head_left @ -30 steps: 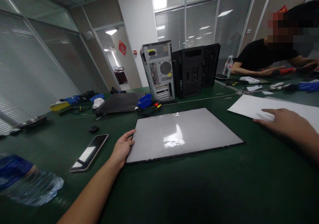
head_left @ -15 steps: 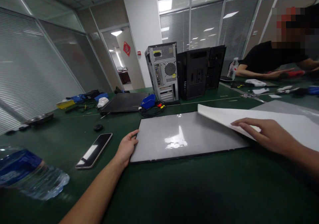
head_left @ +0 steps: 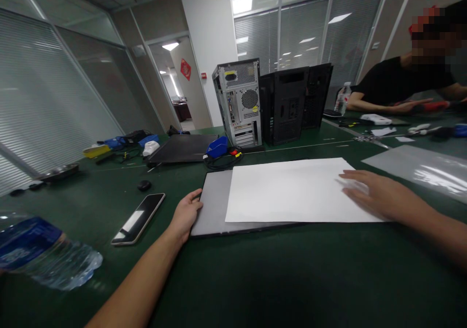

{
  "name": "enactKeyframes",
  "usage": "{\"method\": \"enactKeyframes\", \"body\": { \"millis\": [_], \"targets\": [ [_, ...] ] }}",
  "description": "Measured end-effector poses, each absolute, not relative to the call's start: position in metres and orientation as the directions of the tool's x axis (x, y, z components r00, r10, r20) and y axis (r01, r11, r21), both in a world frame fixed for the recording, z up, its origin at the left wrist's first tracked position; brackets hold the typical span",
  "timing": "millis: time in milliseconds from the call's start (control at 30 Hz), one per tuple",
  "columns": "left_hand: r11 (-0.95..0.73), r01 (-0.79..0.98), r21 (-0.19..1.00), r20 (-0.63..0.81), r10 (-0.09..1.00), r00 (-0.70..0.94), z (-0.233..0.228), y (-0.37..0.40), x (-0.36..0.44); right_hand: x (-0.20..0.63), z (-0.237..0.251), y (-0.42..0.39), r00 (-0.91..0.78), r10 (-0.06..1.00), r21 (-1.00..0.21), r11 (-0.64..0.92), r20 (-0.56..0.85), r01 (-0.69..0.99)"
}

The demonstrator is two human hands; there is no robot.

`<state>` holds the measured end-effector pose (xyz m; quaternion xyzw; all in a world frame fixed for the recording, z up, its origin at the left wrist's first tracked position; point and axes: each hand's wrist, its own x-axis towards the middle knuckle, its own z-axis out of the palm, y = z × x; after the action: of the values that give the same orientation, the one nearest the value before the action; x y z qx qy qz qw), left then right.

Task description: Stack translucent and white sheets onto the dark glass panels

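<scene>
A flat, pale grey panel (head_left: 216,203) with a thin black rim, like a screen backlight, lies on the green table. At its left edge is my left hand (head_left: 185,214), closed on the rim with thumb and fingers. A white sheet (head_left: 284,191) lies over most of the panel, leaving a strip at the left bare and reaching past the panel's front edge on the right. My right hand (head_left: 377,191) rests on the right end of this sheet, fingers stretched and apart, slightly blurred. The panel's right end is hidden under the sheet and hand.
Left of the panel lie a phone (head_left: 139,219), a black round cap (head_left: 144,185) and a water bottle (head_left: 47,252) on its side. Computer cases (head_left: 239,104) stand behind. A clear plastic sheet (head_left: 419,170) lies at right; beyond it a person (head_left: 397,87) leans on the table.
My right hand has brought the white sheet left and down, from raised at the right to flat over the panel. Its fingers no longer pinch it. My left hand stays at the rim.
</scene>
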<state>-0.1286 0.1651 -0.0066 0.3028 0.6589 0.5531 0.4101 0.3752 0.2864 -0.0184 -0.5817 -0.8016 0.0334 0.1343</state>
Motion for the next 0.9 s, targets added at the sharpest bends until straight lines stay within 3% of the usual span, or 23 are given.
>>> {"method": "enactKeyframes", "body": {
  "millis": [133, 333, 500, 767, 900],
  "targets": [
    [0.204, -0.055, 0.977, -0.205, 0.854, -0.479, -0.006, 0.165, -0.128, 0.378, -0.018, 0.287, -0.168, 0.981, -0.172, 0.184, 0.1, 0.968],
    [0.211, -0.05, 0.976, -0.207, 0.838, -0.505, -0.003, 0.165, -0.126, 0.371, -0.008, 0.277, -0.442, 0.893, -0.345, 0.441, 0.081, 0.829],
    [0.184, -0.055, 0.981, -0.187, 0.851, -0.491, -0.006, 0.166, -0.127, 0.372, -0.009, 0.279, -0.401, 0.912, -0.332, 0.406, 0.087, 0.852],
    [0.158, -0.082, 0.984, -0.178, 0.864, -0.471, -0.009, 0.167, -0.128, 0.367, -0.022, 0.282, -0.488, 0.869, -0.383, 0.481, 0.085, 0.789],
    [0.165, -0.08, 0.983, -0.183, 0.871, -0.456, -0.009, 0.166, -0.128, 0.367, -0.019, 0.282, -0.505, 0.861, -0.343, 0.493, 0.061, 0.799]
  ]
}}
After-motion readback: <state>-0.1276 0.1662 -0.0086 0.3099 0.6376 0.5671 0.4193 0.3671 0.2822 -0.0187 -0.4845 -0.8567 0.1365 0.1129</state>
